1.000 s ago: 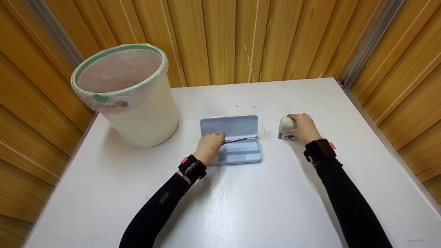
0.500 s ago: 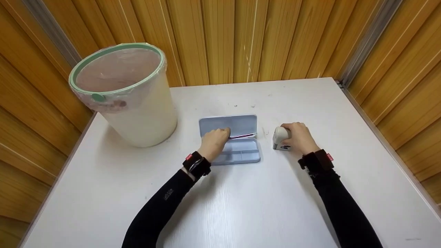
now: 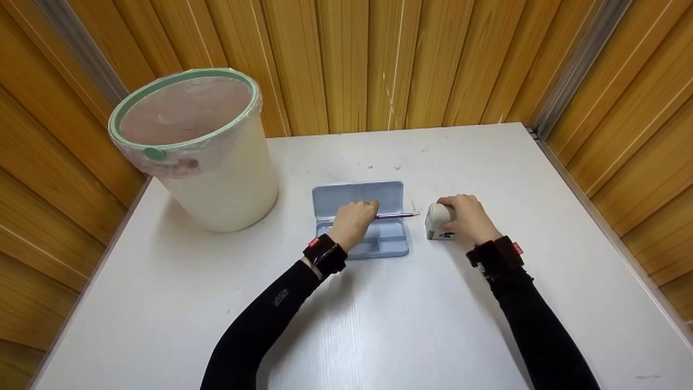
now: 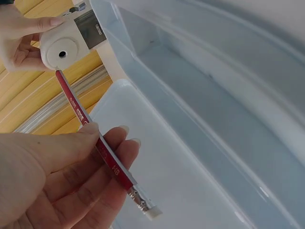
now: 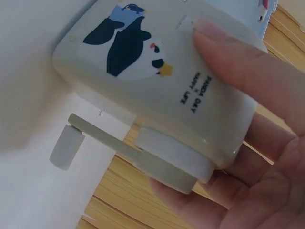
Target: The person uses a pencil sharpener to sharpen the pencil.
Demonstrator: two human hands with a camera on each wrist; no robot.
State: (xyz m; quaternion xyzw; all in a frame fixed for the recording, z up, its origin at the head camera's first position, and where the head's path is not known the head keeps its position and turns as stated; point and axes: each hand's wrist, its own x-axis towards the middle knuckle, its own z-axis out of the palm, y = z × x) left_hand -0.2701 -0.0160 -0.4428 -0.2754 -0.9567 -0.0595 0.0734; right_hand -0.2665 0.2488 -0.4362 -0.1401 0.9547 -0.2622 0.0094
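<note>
My left hand (image 3: 353,223) pinches a red HB pencil (image 4: 114,164) between thumb and fingers, over the open pale blue pencil case (image 3: 393,245). White eraser and metal ferrule sit at the near end; the tip points right. In my right hand (image 3: 471,216) is a cream crank pencil sharpener (image 5: 128,67) with a panda print, standing on the table right of the case. From the left wrist, the sharpener's round face (image 4: 71,45) shows its dark hole, and the pencil tip overlaps that face just below it. The crank handle (image 5: 102,138) appears in the right wrist view.
A large cream bin (image 3: 233,179) with a green rim and a clear liner stands at the back left of the white table (image 3: 346,325). Wood-patterned panels (image 3: 341,70) rise behind the table and along both sides.
My left hand has moved right with the pencil, bringing its tip close to the sharpener. My right hand has drawn the sharpener left and toward me, nearer the case.
</note>
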